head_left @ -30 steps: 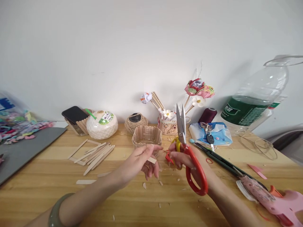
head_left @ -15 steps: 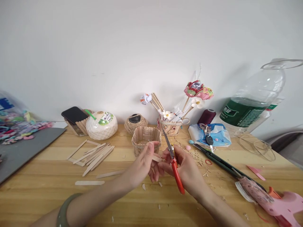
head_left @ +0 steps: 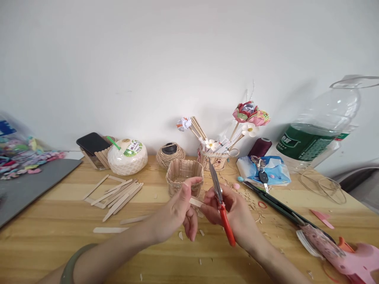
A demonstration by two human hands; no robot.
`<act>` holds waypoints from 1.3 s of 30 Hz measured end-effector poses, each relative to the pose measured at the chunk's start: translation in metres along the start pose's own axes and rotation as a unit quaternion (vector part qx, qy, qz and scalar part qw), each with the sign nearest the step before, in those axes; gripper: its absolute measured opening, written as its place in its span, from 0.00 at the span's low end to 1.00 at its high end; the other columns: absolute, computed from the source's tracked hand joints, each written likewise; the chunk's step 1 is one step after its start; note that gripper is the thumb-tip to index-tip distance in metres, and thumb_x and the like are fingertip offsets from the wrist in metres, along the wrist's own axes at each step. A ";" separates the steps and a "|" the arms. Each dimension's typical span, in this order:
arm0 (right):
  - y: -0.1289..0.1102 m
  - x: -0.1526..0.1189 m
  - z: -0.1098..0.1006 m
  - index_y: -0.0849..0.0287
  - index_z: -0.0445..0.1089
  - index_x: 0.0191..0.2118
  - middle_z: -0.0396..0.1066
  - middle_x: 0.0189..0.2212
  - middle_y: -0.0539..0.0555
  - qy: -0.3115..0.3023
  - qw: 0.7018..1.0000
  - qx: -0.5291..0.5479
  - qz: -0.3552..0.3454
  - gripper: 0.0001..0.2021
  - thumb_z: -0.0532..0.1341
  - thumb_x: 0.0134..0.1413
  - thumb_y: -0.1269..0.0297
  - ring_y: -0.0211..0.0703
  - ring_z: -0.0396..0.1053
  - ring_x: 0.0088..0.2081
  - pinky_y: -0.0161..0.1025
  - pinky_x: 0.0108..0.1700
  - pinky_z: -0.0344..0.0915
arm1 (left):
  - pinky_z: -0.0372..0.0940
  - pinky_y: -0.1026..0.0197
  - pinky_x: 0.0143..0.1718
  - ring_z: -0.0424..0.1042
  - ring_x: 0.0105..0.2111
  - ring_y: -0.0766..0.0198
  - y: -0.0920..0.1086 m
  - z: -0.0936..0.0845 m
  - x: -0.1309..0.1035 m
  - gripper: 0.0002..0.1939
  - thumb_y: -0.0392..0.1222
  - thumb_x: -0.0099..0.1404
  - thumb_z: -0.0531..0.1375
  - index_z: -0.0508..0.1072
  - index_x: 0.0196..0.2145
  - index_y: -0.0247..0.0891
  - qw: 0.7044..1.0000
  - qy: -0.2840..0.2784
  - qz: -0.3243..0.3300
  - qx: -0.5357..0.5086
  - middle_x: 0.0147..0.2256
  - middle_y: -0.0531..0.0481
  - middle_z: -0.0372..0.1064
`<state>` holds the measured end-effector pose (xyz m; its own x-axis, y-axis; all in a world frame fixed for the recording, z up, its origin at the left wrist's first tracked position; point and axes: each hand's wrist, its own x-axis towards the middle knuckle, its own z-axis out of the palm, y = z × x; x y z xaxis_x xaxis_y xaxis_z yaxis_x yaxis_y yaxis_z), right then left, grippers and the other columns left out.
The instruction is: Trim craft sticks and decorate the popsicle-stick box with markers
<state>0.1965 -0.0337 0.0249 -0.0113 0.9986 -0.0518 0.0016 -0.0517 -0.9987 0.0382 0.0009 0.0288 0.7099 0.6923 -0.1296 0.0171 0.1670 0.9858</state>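
Note:
In my right hand [head_left: 232, 205] are red-handled scissors [head_left: 220, 197], their blades closed and pointing up and away. The same hand's thumb and fingertip pinch the right end of a short, flat wooden craft stick [head_left: 196, 202]. My left hand [head_left: 180, 209] is at the stick's other end, thumb and fingers spread apart; whether it still touches the stick is hard to see. Just behind my hands stands a small open box made of craft sticks [head_left: 185, 173]. Small cut-off stick pieces [head_left: 180, 235] lie on the table below my hands.
Loose craft sticks [head_left: 122, 197] lie to the left, before a white coconut [head_left: 128, 157]. Twine [head_left: 171, 154] and a flower holder [head_left: 214, 159] stand at the back. On the right are a pink glue gun [head_left: 352, 260], a dark green strip-like tool [head_left: 284, 205] and a large bottle [head_left: 310, 138].
My hands have moved slightly apart. The left fingers have spread and dropped away from the stick, and the right hand, with scissors and stick end, has shifted a little right.

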 end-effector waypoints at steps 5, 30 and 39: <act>-0.009 -0.001 0.002 0.58 0.60 0.24 0.59 0.15 0.42 -0.013 1.000 0.022 0.003 0.15 0.69 0.33 0.63 0.31 0.53 0.17 0.31 0.20 0.50 | 0.59 0.66 0.17 0.65 0.12 0.68 0.012 -0.001 0.001 0.42 0.71 0.57 0.34 0.55 0.54 0.35 0.999 -0.006 -0.028 -0.031 0.25 0.45 0.73; 0.012 -0.009 0.011 0.56 0.63 0.28 0.65 0.26 0.49 0.037 0.994 -0.059 -0.090 0.09 0.65 0.43 0.67 0.39 0.61 0.26 0.34 0.28 0.59 | 0.55 0.58 0.52 0.68 0.37 0.63 0.019 0.028 0.002 0.20 0.42 0.70 0.42 0.69 0.27 0.35 0.900 0.056 -0.047 -0.430 0.29 0.48 0.67; 0.000 -0.007 0.003 0.57 0.63 0.27 0.65 0.22 0.47 0.102 0.994 0.010 -0.038 0.17 0.69 0.36 0.56 0.39 0.62 0.23 0.34 0.24 0.60 | 0.60 0.57 0.49 0.69 0.46 0.59 0.009 0.022 0.001 0.13 0.41 0.56 0.63 0.75 0.41 0.38 0.980 0.096 0.010 -0.176 0.44 0.47 0.74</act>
<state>0.1932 -0.0412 0.0251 0.1925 0.9810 0.0231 -0.0108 0.0256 -0.9996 0.0548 -0.0124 0.0403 0.5611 0.8118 -0.1619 -0.2638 0.3608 0.8946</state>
